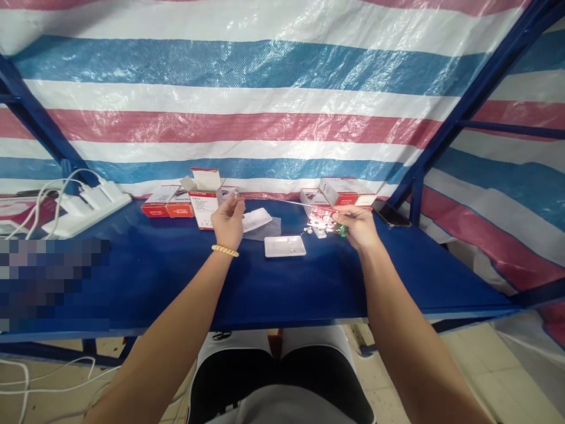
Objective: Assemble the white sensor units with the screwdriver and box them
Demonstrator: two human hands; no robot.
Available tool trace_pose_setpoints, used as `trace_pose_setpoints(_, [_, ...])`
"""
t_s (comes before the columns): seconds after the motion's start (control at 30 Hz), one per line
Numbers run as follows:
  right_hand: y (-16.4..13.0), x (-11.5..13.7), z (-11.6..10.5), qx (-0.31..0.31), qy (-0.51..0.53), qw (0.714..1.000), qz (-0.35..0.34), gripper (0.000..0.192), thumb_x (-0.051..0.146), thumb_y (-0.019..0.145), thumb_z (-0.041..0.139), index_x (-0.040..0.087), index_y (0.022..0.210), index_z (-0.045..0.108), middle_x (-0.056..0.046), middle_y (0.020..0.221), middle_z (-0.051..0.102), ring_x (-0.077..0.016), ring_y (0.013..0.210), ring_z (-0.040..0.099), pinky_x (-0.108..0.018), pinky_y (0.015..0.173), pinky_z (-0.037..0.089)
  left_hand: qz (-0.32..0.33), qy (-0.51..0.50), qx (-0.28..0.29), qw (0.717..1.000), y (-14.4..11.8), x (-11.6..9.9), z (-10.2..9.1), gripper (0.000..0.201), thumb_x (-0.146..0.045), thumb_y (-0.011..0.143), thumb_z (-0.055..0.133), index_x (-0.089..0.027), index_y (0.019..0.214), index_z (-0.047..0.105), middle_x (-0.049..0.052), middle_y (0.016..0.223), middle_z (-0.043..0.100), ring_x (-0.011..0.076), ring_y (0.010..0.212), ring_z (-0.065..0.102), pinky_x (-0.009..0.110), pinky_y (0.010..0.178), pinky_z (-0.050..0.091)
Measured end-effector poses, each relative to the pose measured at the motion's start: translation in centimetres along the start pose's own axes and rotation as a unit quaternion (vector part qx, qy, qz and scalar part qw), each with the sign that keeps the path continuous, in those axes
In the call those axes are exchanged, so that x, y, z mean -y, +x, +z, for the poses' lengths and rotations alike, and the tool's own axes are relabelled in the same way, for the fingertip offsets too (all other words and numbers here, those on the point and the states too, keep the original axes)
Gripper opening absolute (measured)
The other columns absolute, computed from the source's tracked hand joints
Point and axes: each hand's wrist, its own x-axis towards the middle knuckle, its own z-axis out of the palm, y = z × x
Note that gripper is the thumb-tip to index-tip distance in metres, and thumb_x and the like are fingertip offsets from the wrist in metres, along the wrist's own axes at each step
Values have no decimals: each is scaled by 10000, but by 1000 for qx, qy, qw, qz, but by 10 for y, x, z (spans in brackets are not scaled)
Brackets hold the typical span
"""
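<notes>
In my right hand (356, 224) is a red and white circuit board (321, 218), pinched at its right edge, with a green part (341, 230) by my fingers. A thin pale antenna (282, 201) stretches leftward from the board to my left hand (229, 218), whose fingers are closed around its far end; whether it is a rod or a wire I cannot tell. Below on the table lie a white plastic case half (285, 247) and, further left, another white cover piece (257, 219) on a clear plastic bag (268, 229). Small white parts (318, 233) sit under the board.
Behind my left hand stands an open white and red detector box (205, 206). More boxes lie at the left (165, 201) and right (342, 191) of the blue table (300, 294). A phone (391, 214) rests far right; a power strip (90, 209) with chargers and cables is far left.
</notes>
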Motion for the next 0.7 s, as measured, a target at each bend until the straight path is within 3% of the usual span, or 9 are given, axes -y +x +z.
trace_pose_setpoints(0.07, [-4, -2, 16, 1, 16, 1000, 7, 330, 358, 465, 883, 243, 714, 699, 3, 653, 665, -155, 580, 591, -318, 546, 486, -9, -19, 53, 998, -8, 0, 4, 515, -326, 697, 668, -170, 1187, 638, 80, 989, 712, 169, 772, 643, 293, 651, 518])
trace_pose_setpoints(0.13, [-10, -3, 33, 17, 20, 999, 22, 340, 361, 464, 870, 212, 714, 693, -3, 657, 678, -158, 584, 608, -311, 544, 492, -1, -15, 148, 989, -20, 0, 8, 632, -283, 658, 690, -206, 1277, 590, 84, 1107, 688, 171, 830, 639, 306, 698, 526])
trace_pose_setpoints(0.27, [-22, -2, 56, 53, 26, 998, 30, 338, 361, 470, 854, 200, 721, 694, 7, 651, 686, -141, 592, 613, -283, 566, 498, -18, 0, 377, 926, -44, 1, 14, 895, -215, 594, 735, -283, 1431, 429, 93, 1315, 582, 189, 962, 627, 358, 828, 520])
trace_pose_setpoints(0.33, [-24, -1, 58, 69, 20, 997, 37, 317, 346, 480, 849, 201, 718, 698, 10, 655, 682, -129, 585, 601, -264, 545, 480, -54, -7, 426, 903, -46, 2, 14, 897, -217, 597, 730, -285, 1436, 419, 104, 1336, 561, 197, 956, 634, 365, 805, 529])
trace_pose_setpoints(0.4, [-24, 0, 57, 78, 5, 996, 50, 304, 347, 493, 841, 198, 719, 704, 4, 668, 681, -128, 579, 591, -251, 506, 452, -61, -4, 417, 907, -41, 0, 11, 756, -242, 637, 709, -262, 1366, 509, 103, 1304, 582, 197, 934, 637, 359, 778, 533])
trace_pose_setpoints(0.53, [-22, 0, 53, 100, -19, 993, 57, 294, 346, 518, 828, 194, 749, 727, -5, 689, 686, -132, 604, 591, -254, 523, 453, 0, 32, 346, 938, -30, -7, 5, 526, -255, 682, 698, -220, 1200, 614, 88, 1213, 636, 177, 901, 633, 337, 793, 514])
trace_pose_setpoints(0.6, [-22, -1, 53, 113, -26, 992, 48, 284, 331, 526, 825, 195, 759, 737, -4, 699, 691, -132, 633, 599, -260, 574, 473, 19, 43, 357, 933, -30, -10, 5, 559, -250, 661, 730, -217, 1205, 605, 88, 1209, 643, 176, 907, 636, 336, 808, 508])
trace_pose_setpoints(0.7, [-24, -2, 54, 131, -51, 989, 37, 272, 332, 562, 813, 193, 787, 748, -6, 706, 689, -125, 631, 587, -247, 554, 454, -14, 40, 377, 925, -34, -11, 9, 503, -295, 677, 739, -186, 1157, 636, 86, 1101, 689, 194, 903, 653, 354, 818, 521])
